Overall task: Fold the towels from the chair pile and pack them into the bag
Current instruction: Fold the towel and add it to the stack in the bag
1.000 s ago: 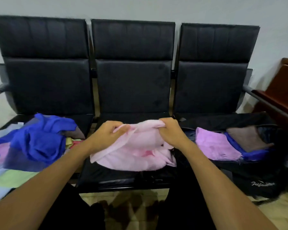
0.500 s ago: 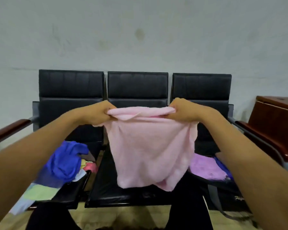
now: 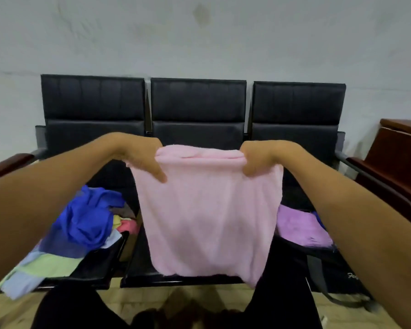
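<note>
A pale pink towel (image 3: 207, 217) hangs in the air in front of the middle seat, held by its top edge. My left hand (image 3: 142, 157) grips the upper left corner and my right hand (image 3: 259, 160) grips the upper right corner. The towel's lower edge dangles just above the seat front. On the left seat lies the pile of towels (image 3: 81, 229), with a blue one on top and green, yellow and coral ones beneath. On the right seat sits the black bag (image 3: 330, 264), open, with a purple towel (image 3: 299, 226) inside.
Three joined black chairs (image 3: 197, 103) stand against a pale wall. A dark wooden desk (image 3: 399, 153) is at the right edge. Wooden armrests flank the row. My dark trouser legs and tiled floor show below.
The pink towel was bunched on the middle seat one second ago; both hands lifted it and spread it so it hangs flat. My view has tilted up toward the wall.
</note>
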`<state>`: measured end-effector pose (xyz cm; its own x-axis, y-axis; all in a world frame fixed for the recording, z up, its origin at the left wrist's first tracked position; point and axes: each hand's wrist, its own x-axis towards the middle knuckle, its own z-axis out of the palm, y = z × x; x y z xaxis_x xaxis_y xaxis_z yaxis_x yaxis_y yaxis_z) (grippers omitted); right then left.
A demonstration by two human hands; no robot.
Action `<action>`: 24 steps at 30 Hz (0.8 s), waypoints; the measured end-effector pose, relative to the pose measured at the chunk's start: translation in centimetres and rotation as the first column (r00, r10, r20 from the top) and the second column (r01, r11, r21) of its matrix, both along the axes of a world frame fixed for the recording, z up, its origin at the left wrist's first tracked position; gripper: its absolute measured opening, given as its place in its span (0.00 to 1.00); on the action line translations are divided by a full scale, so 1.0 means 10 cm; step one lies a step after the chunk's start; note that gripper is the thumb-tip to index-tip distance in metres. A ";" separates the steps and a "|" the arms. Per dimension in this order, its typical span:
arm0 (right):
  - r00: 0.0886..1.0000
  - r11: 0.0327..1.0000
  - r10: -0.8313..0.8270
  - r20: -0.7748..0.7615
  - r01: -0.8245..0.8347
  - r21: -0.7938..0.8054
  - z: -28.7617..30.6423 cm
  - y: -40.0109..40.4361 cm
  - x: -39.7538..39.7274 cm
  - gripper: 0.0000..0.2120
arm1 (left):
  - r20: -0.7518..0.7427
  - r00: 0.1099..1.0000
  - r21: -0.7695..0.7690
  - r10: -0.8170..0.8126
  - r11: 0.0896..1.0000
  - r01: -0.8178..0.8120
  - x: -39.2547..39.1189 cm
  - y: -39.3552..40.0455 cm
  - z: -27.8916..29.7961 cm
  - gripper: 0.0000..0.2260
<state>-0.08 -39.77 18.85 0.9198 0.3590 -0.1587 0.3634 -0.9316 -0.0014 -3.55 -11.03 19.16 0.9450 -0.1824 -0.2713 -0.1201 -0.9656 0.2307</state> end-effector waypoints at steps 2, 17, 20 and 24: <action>0.936 0.998 -0.063 0.347 0.052 0.040 -0.09 0.13 0.27 0.07 | 0.401 0.916 0.185 0.023 0.977 -0.106 0.25 -0.03 -0.06 0.09; 0.961 0.971 -0.015 0.277 -0.053 0.235 -0.83 0.02 0.77 0.03 | 0.451 0.892 -0.073 -0.043 0.994 0.085 0.59 0.38 -0.78 0.05; 0.982 0.968 0.053 -0.179 -0.007 0.252 -1.14 -0.03 0.64 0.04 | -0.071 0.997 -0.131 -0.024 0.991 0.014 0.43 0.45 -1.15 0.16; 0.841 0.935 0.073 -0.536 0.130 0.330 -1.08 -0.07 0.51 0.13 | -0.595 0.803 -0.215 -0.038 0.970 -0.113 0.26 0.52 -1.13 0.21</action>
